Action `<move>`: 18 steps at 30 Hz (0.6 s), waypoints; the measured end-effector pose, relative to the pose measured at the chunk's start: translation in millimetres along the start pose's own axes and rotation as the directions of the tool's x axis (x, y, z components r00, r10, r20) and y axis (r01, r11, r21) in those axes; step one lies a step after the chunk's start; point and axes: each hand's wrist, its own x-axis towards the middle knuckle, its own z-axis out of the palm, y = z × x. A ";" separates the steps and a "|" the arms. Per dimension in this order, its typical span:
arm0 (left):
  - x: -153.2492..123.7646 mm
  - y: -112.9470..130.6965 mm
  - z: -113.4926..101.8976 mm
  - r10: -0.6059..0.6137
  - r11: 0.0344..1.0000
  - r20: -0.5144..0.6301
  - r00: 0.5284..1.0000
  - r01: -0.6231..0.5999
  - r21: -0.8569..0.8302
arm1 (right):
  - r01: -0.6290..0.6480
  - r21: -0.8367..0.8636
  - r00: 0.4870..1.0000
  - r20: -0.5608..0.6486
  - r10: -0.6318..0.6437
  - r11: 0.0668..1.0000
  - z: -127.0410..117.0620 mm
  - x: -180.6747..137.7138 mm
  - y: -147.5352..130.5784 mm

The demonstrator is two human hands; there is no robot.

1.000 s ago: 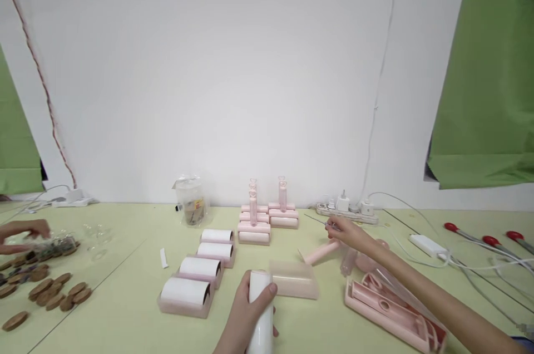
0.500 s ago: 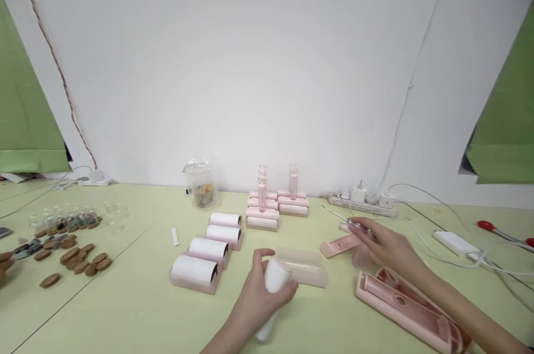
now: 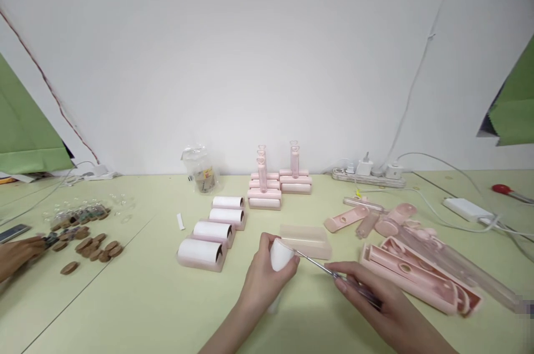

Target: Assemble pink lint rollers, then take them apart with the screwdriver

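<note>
My left hand (image 3: 269,270) is closed around a white lint roller roll (image 3: 282,254), held tilted above the table with its upper end facing right. In my right hand (image 3: 369,301) is a thin-shafted tool like a screwdriver (image 3: 319,265), gripped by its dark handle. Its metal tip touches or lies very close to the roll's upper rim; which one I cannot tell. Behind the roll lies an empty-looking translucent pink cover (image 3: 306,240). Left of my left hand, several white rolls in pink covers (image 3: 201,254) stand in a row.
Assembled pink lint rollers (image 3: 264,198) stand by the wall. Pink cases (image 3: 411,276) and loose parts lie at right, near a power strip (image 3: 367,177) and cables. Wooden discs (image 3: 98,248) and another person's hand (image 3: 19,256) are at left. A plastic bag (image 3: 202,173) stands at the back.
My right hand has swung from the parts at right down and left, bringing the tool's tip to the roll. My left hand keeps hold of the roll. Another person's hand shows more at left.
</note>
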 end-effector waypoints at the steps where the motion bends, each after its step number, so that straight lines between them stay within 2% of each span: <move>1: 0.1 -1.2 0.3 0.005 1.000 0.007 1.000 -0.005 -0.010 | -0.001 -0.004 1.000 -0.009 0.001 1.000 -0.5 0.2 -0.4; 7: 0.9 -1.4 -0.2 0.020 0.996 0.028 0.999 -0.018 -0.083 | 0.024 -0.033 0.997 0.075 -0.021 0.999 -6.9 1.3 1.9; 10: 0.5 -0.8 -1.6 0.020 0.997 0.005 1.000 -0.020 -0.079 | 0.008 -0.012 0.999 0.035 -0.008 1.000 -9.1 0.9 1.2; 18: 0.2 -5.2 -0.2 -0.014 1.000 0.024 1.000 0.014 -0.021 | 0.014 0.031 0.999 0.047 -0.015 0.999 -5.6 0.3 -0.8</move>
